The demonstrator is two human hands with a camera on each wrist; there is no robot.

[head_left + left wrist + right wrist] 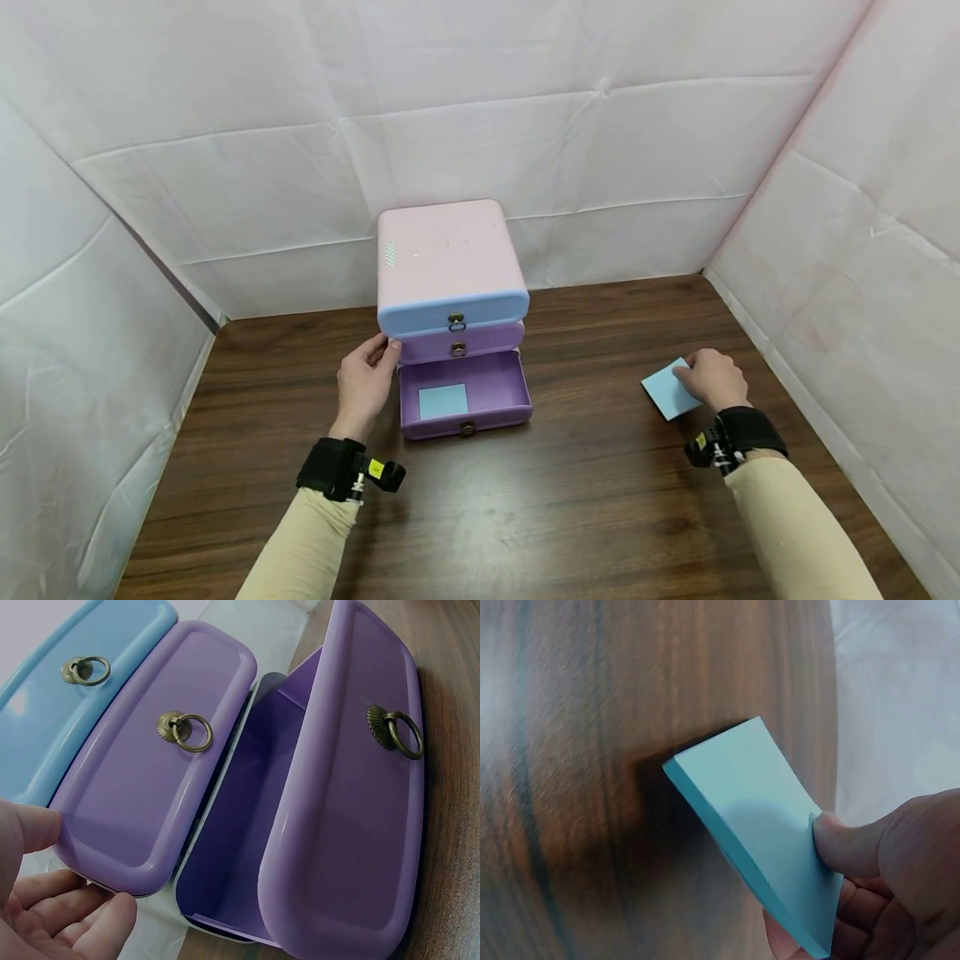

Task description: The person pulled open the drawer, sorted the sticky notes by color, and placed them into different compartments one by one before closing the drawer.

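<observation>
A small pink drawer chest (442, 250) stands on the wooden table (570, 500). Its blue top drawer (45, 735) and purple middle drawer (142, 802) are pushed in. The purple bottom drawer (517, 390) is pulled out, with a blue sticky note (442, 401) lying flat inside. My left hand (371, 367) rests against the chest's left front corner, thumb touching the middle drawer and fingers relaxed (60, 915). At the right, my right hand (708, 379) pinches a pad of blue sticky notes (663, 393) by one corner. The pad (750, 802) is tilted, its far corner near the table.
White sheeting walls (150, 167) enclose the table at the back and both sides. Brass ring pulls (184, 729) hang on each drawer front. Bare wood lies between the chest and the pad and toward the front edge.
</observation>
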